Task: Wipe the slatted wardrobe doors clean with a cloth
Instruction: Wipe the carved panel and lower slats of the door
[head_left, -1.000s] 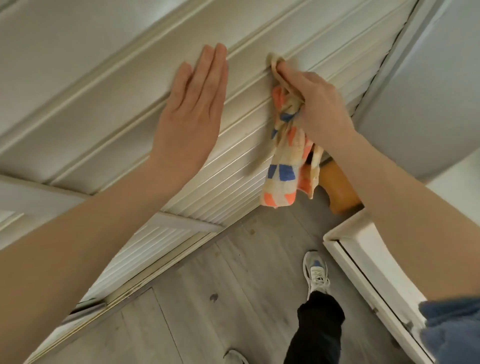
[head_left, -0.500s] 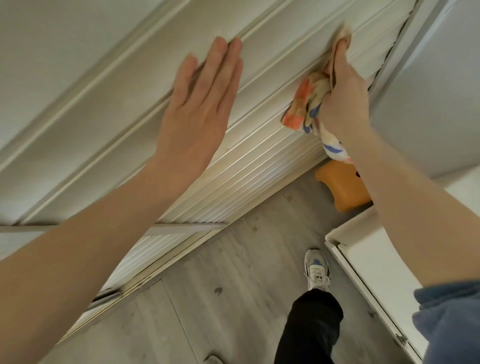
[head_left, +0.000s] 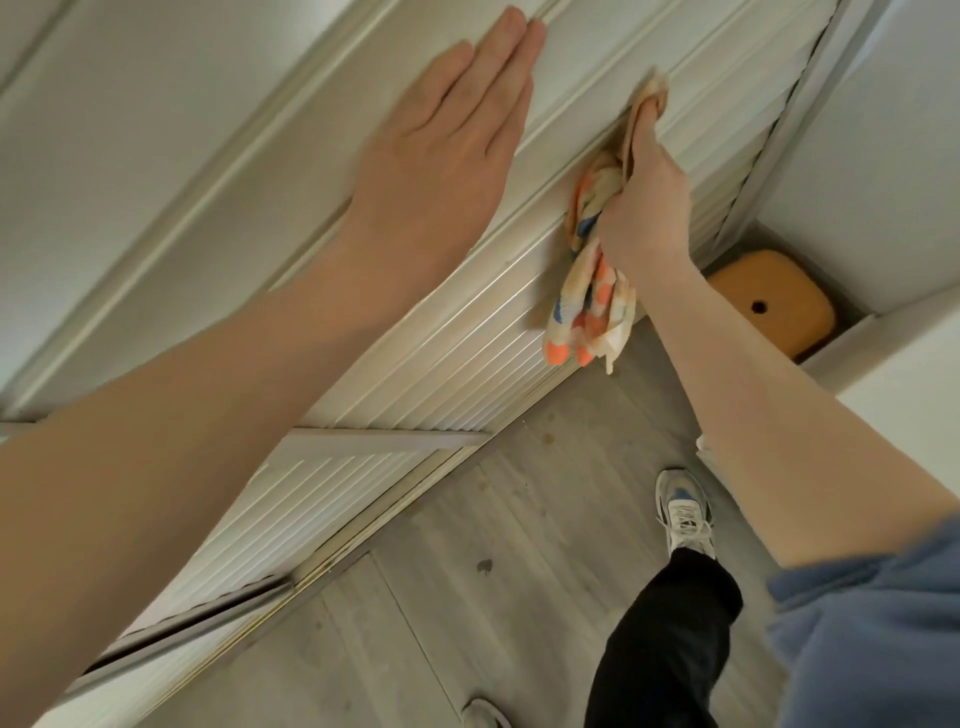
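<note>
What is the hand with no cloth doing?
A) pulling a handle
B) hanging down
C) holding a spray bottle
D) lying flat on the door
D: the left hand lies flat, fingers straight, on the wardrobe door, while the right hand grips the cloth.

A grey wood-plank floor (head_left: 519, 613) is seen below, marked by a small dark spot (head_left: 484, 567) and a few faint stains. An orange rounded object (head_left: 774, 306) with a single dark hole in its top is tucked into the corner between a pale wall (head_left: 883, 156) and a white ledge (head_left: 893, 332); what it is cannot be told. A white lace-up shoe (head_left: 685, 514) is planted on the floor below a black trouser leg (head_left: 660, 644), the toe of a second shoe (head_left: 483, 716) is cut off by the bottom edge, and a blue sleeve (head_left: 872, 639) is noted at lower right.
</note>
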